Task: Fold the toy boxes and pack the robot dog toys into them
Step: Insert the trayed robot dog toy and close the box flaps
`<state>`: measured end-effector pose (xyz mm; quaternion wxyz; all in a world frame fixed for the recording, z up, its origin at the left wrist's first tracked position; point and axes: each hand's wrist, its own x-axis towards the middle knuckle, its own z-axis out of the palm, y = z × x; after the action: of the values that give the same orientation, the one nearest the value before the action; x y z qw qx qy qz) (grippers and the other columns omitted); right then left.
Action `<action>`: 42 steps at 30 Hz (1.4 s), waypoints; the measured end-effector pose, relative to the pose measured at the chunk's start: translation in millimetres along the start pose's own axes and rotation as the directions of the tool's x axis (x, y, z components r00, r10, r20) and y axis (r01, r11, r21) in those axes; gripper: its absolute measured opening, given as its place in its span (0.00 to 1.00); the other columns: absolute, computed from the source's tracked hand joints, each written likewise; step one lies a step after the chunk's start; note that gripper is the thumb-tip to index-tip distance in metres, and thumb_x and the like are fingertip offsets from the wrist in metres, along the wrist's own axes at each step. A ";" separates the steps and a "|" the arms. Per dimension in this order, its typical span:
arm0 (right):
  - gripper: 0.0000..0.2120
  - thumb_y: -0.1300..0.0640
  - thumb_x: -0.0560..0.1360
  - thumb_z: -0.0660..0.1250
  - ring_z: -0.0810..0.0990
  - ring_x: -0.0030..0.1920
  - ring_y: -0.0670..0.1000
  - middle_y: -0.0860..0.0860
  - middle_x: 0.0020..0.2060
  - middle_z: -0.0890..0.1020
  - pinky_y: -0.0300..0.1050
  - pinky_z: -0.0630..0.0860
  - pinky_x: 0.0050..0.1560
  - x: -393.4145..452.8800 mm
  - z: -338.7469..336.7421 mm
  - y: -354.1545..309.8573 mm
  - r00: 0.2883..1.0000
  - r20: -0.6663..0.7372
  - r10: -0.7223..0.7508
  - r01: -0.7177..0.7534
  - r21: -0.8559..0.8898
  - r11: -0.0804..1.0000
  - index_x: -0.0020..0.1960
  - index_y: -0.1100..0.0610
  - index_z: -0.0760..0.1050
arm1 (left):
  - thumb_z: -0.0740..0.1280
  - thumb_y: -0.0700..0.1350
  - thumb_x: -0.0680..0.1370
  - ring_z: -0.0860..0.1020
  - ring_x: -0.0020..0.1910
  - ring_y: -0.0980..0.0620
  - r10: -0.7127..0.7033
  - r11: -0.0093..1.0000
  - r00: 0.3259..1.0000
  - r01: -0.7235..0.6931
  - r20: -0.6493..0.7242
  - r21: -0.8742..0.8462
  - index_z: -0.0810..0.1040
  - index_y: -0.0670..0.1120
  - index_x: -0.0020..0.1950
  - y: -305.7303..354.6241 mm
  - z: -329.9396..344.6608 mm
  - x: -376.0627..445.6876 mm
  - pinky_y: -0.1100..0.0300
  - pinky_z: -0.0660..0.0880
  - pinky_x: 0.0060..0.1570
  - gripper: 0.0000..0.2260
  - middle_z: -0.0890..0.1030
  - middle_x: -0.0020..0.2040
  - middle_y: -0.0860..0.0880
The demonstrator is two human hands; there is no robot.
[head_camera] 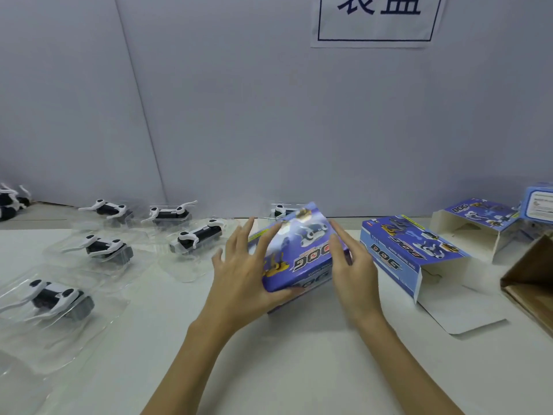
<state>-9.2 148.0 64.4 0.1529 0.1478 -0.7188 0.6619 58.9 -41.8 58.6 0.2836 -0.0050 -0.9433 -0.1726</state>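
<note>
A blue toy box (299, 250) printed "DOG" sits tilted at the middle of the white table, between both my hands. My left hand (242, 268) lies against its left side with fingers spread and straight, the thumb under the near edge. My right hand (350, 259) presses flat on its right side, fingers straight. Several black-and-white robot dog toys in clear plastic trays lie to the left, such as one near me (55, 296), one further back (103, 245) and one closest to the box (199, 235). Another toy (279, 210) peeks out behind the box.
A second blue box (413, 253) lies open-ended to the right, its white flaps spread toward me. A third open box (475, 223) sits behind it, and a light blue box (538, 202) at the far right. A brown carton corner (529, 280) is at the right edge. A white wall stands behind.
</note>
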 end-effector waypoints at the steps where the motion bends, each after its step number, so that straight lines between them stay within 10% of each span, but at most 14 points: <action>1: 0.17 0.47 0.86 0.59 0.80 0.57 0.39 0.47 0.61 0.83 0.32 0.77 0.50 3.4 -3.1 3.4 0.999 -0.006 0.053 -0.053 -0.017 0.998 0.72 0.43 0.77 | 0.67 0.79 0.66 0.56 0.81 0.51 -0.058 0.996 0.997 0.061 0.049 -0.067 0.62 0.64 0.79 -3.6 1.9 0.4 0.45 0.68 0.70 0.44 0.55 0.82 0.51; 4: 0.22 0.39 0.85 0.53 0.82 0.54 0.45 0.52 0.54 0.83 0.44 0.81 0.52 9.3 -7.3 9.7 0.996 0.022 0.084 -0.082 -0.102 0.991 0.70 0.43 0.79 | 0.74 0.68 0.70 0.72 0.70 0.56 -0.152 0.937 0.988 0.146 0.006 -0.316 0.77 0.59 0.66 -9.6 9.1 3.3 0.58 0.74 0.62 0.27 0.74 0.70 0.54; 8: 0.26 0.35 0.80 0.59 0.78 0.47 0.40 0.51 0.55 0.72 0.26 0.72 0.46 6.1 -10.0 6.4 0.987 0.099 -0.123 0.138 -0.158 0.978 0.76 0.40 0.72 | 0.77 0.70 0.67 0.82 0.52 0.60 -0.396 0.735 0.908 0.224 -0.137 -0.639 0.79 0.56 0.60 -12.1 3.8 6.4 0.63 0.80 0.47 0.28 0.83 0.53 0.61; 15: 0.41 0.37 0.76 0.72 0.57 0.81 0.41 0.46 0.82 0.59 0.49 0.66 0.76 3.5 -6.2 6.0 0.884 0.356 -0.303 0.390 -0.207 0.897 0.83 0.43 0.57 | 0.79 0.71 0.61 0.87 0.46 0.53 -0.672 0.315 0.741 0.281 -0.003 -0.907 0.85 0.49 0.55 -26.0 -9.5 11.6 0.60 0.80 0.43 0.33 0.88 0.47 0.51; 18: 0.36 0.44 0.73 0.75 0.76 0.68 0.45 0.46 0.70 0.77 0.36 0.75 0.63 1.6 -1.5 6.6 0.931 0.282 -0.230 0.230 0.031 0.973 0.77 0.48 0.66 | 0.74 0.75 0.65 0.85 0.47 0.49 -0.563 0.305 0.826 0.247 0.035 -0.920 0.87 0.50 0.50 -23.3 -11.6 11.1 0.58 0.80 0.47 0.31 0.88 0.50 0.47; 25: 0.26 0.28 0.70 0.65 0.81 0.29 0.43 0.41 0.34 0.84 0.33 0.76 0.31 7.3 -1.3 5.7 0.997 -0.008 0.077 -0.075 0.099 0.992 0.55 0.48 0.71 | 0.77 0.63 0.72 0.86 0.56 0.51 -0.245 0.379 0.960 0.222 0.134 -0.898 0.78 0.60 0.68 2.9 1.5 4.3 0.64 0.81 0.48 0.25 0.86 0.59 0.52; 32: 0.23 0.29 0.74 0.62 0.83 0.37 0.50 0.41 0.35 0.82 0.47 0.80 0.41 9.0 -8.0 13.9 0.999 0.007 0.051 -0.051 0.033 0.998 0.52 0.48 0.75 | 0.78 0.57 0.73 0.86 0.55 0.50 -0.276 0.328 0.956 0.195 0.104 -0.924 0.79 0.58 0.66 8.1 14.8 1.8 0.63 0.81 0.47 0.22 0.86 0.58 0.50; 36: 0.28 0.30 0.73 0.60 0.78 0.33 0.39 0.38 0.36 0.79 0.33 0.74 0.37 13.2 -5.5 11.8 0.988 0.079 0.130 -0.138 0.110 0.984 0.62 0.49 0.71 | 0.78 0.58 0.73 0.85 0.57 0.48 -0.286 0.267 0.945 0.236 0.157 -0.934 0.79 0.58 0.67 -0.7 15.5 5.9 0.60 0.81 0.50 0.24 0.86 0.60 0.50; 42: 0.24 0.32 0.78 0.57 0.79 0.57 0.34 0.32 0.54 0.82 0.30 0.74 0.47 13.3 -4.8 10.9 0.988 -0.014 0.153 -0.147 0.201 0.968 0.65 0.44 0.76 | 0.76 0.64 0.70 0.84 0.61 0.50 -0.350 0.244 0.916 0.293 0.197 -0.924 0.72 0.59 0.74 9.6 32.7 4.5 0.52 0.76 0.63 0.34 0.84 0.64 0.53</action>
<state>-25.6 153.5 60.3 0.0972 0.0978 -0.6555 0.7425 38.7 -22.4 38.7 0.2090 0.0282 -0.6376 -0.7410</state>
